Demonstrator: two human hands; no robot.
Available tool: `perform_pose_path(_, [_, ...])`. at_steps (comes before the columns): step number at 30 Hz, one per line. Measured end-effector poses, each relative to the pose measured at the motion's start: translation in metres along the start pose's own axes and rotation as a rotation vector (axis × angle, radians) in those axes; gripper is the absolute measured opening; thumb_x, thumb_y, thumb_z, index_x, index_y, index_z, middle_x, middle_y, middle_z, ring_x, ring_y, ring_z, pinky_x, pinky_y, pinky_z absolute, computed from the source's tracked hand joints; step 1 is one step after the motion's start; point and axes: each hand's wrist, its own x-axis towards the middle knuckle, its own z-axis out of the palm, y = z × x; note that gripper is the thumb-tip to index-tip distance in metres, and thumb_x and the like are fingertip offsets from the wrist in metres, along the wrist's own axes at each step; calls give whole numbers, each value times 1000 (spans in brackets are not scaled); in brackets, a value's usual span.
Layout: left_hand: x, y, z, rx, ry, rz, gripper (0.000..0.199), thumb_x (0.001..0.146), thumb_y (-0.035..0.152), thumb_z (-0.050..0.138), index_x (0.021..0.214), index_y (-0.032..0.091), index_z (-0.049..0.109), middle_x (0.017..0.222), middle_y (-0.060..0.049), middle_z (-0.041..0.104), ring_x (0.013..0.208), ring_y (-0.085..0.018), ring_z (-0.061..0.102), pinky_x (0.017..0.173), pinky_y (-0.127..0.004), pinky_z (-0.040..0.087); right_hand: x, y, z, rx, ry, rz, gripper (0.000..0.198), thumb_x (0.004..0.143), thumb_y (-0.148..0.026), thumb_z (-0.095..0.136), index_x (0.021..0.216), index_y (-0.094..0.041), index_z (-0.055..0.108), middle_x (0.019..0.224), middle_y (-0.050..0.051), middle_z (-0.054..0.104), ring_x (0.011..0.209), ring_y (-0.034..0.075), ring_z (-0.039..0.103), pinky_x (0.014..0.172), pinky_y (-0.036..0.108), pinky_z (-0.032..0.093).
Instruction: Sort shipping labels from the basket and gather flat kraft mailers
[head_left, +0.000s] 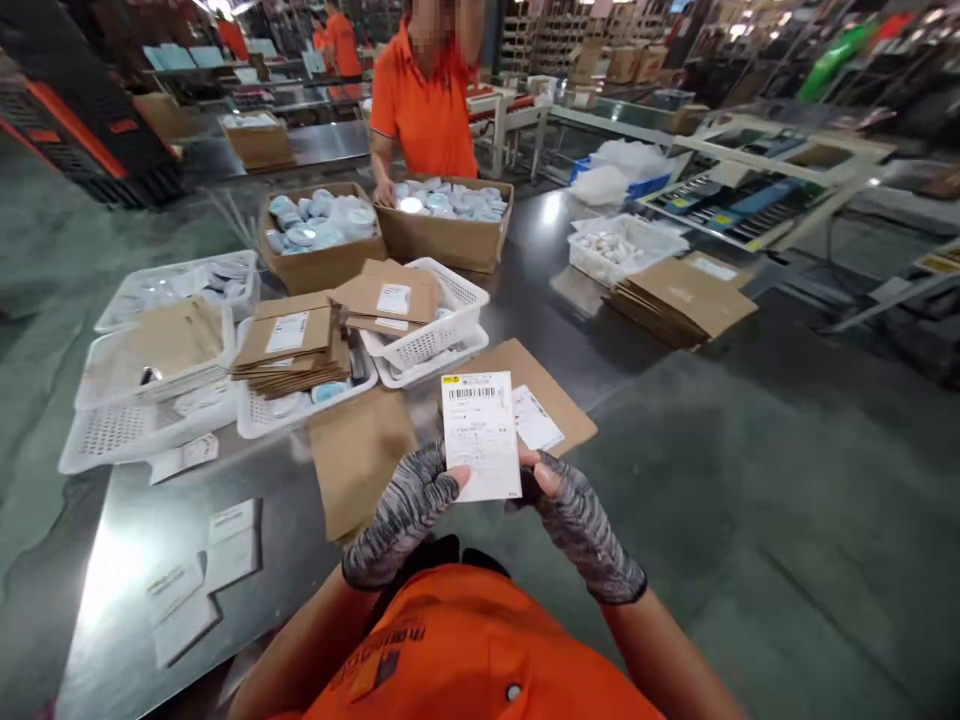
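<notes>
Orange shirt front fills the bottom of the shot, and right above it both gloved hands hold up a shipping label (481, 433), barcode at the top. Left hand (405, 510) pinches its lower left edge, thumb on the front; right hand (574, 510) pinches the lower right the same way. Label sits upright over the steel desk (660, 420), just in front of a flat brown mailer (536, 395) with its own sticker. White baskets (435, 335) stacked with more mailers sit behind, and a co-worker (427, 100) stands at two open cartons (442, 235).
</notes>
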Motion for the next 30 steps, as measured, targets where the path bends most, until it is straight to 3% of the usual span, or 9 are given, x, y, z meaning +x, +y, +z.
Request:
perform_pose_path(3, [5, -11, 37, -83, -50, -51, 50, 100, 54, 89, 134, 17, 89, 140, -14, 85, 125, -37, 83, 114, -46, 68, -36, 0, -21, 64, 73, 41, 62, 89, -81, 86, 86, -20, 79, 80, 6, 77, 72, 19, 68, 73, 32, 58])
perform_pose_path(6, [5, -20, 62, -86, -74, -102, 43, 98, 47, 90, 128, 17, 90, 140, -12, 85, 124, -36, 83, 115, -46, 67, -54, -1, -38, 50, 137, 30, 61, 92, -77, 84, 76, -19, 75, 73, 5, 73, 68, 17, 63, 70, 29, 54])
perform_pose_path(13, [0, -21, 75, -43, -105, -92, 39, 99, 46, 88, 129, 20, 90, 137, -12, 86, 119, -33, 83, 106, -40, 67, -66, -2, -51, -17, 95, -47, 53, 100, -67, 79, 74, -21, 74, 72, 4, 72, 67, 17, 66, 70, 28, 53])
perform_pose_path(20, [-9, -11, 48, -78, -98, -75, 46, 97, 56, 88, 124, 18, 88, 134, -13, 87, 116, -34, 84, 107, -44, 67, -57, 8, -21, -11, 100, -50, 52, 101, -67, 78, 76, -21, 77, 72, 4, 74, 67, 17, 67, 70, 29, 53])
perform_pose_path(25, [-19, -3, 5, -61, -34, -67, 51, 94, 59, 92, 124, 18, 89, 135, -15, 87, 118, -36, 83, 110, -47, 67, -38, 7, 19, 50, 89, 25, 56, 91, -73, 88, 75, -22, 74, 71, 3, 72, 66, 18, 65, 69, 31, 54])
perform_pose_path(30, [-23, -11, -40, -156, -46, -64, 56, 100, 62, 88, 137, 19, 87, 143, -14, 84, 125, -35, 81, 107, -40, 66, -21, 8, 58, 17, 69, 61, 57, 93, -75, 87, 74, -22, 74, 72, 3, 71, 68, 19, 64, 71, 32, 53])
